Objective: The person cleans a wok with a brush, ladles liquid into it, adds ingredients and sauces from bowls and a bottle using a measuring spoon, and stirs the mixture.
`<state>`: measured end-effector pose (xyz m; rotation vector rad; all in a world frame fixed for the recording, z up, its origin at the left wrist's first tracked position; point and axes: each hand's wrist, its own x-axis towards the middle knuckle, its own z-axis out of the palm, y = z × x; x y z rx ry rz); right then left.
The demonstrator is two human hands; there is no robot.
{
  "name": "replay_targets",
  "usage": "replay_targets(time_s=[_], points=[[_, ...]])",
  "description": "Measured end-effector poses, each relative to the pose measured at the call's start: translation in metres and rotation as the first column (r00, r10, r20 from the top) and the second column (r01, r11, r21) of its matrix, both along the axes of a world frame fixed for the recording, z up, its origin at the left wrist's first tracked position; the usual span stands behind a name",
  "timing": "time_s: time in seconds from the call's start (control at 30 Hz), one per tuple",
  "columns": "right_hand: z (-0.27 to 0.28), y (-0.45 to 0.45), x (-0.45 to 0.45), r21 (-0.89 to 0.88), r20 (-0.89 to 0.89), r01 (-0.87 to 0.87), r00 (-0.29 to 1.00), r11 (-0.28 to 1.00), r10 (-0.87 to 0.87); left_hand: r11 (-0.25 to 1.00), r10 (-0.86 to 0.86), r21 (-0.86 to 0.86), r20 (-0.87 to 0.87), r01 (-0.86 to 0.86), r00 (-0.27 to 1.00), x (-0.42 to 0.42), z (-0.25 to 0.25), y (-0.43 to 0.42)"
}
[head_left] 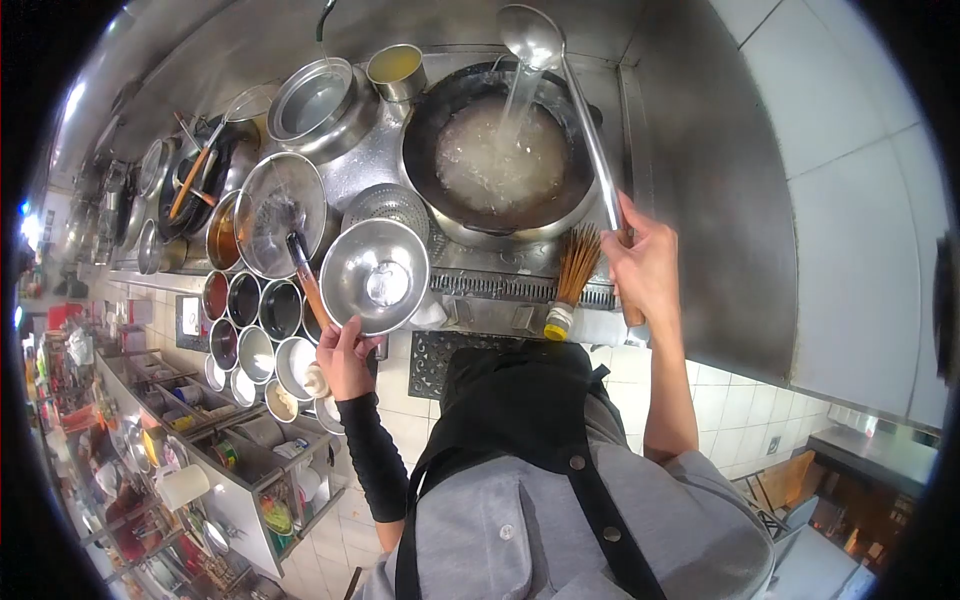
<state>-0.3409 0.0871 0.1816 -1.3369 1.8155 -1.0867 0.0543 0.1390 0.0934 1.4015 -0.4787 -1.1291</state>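
My right hand [645, 262] is wrapped round the handle of a long metal ladle [532, 38], whose bowl is raised over the far edge of a black wok [420, 140]. Liquid [517, 105] pours from the ladle into the cloudy, bubbling liquid in the wok. My left hand [345, 358] grips the near rim of a shiny, empty-looking metal bowl [375, 275], left of the wok. Beside my right hand stands a bamboo brush [577, 268] with a yellow-ended handle. A round wire strainer [283, 215] with a wooden handle lies left of the bowl.
Several seasoning containers [243, 296] stand at the counter's left front. Behind them are a large metal pot [312, 105], a can of yellow liquid [397, 68] and another wok [235, 160]. A metal wall [710, 180] rises at the right, and shelving [240, 500] stands lower left.
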Motion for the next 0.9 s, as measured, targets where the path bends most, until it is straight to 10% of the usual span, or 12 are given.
replay_targets(time_s=[0.33,0.47,0.6,0.73,0.9], points=[[-0.084,-0.013,0.016,0.141,-0.259,0.047,0.966,0.989,-0.009,0.999,0.038,0.005,-0.02,-0.038,0.999,0.002,-0.003,0.012],[-0.086,-0.006,0.026,0.32,0.16,-0.038,0.987,0.947,-0.014,0.999,0.049,0.025,-0.002,-0.048,0.999,0.007,-0.007,0.017],[-0.134,-0.005,0.01,0.358,0.876,-0.208,0.411,0.91,-0.251,0.999,0.045,0.022,0.0,-0.045,0.999,0.006,-0.006,0.016],[-0.131,-0.013,0.004,0.295,0.951,-0.284,-0.002,0.912,-0.308,1.0,0.023,0.02,-0.013,-0.023,1.0,0.0,-0.001,0.01],[-0.091,-0.005,0.013,0.289,0.83,-0.161,0.533,0.944,-0.163,1.0,0.025,0.015,-0.024,-0.024,0.999,-0.001,-0.001,0.01]])
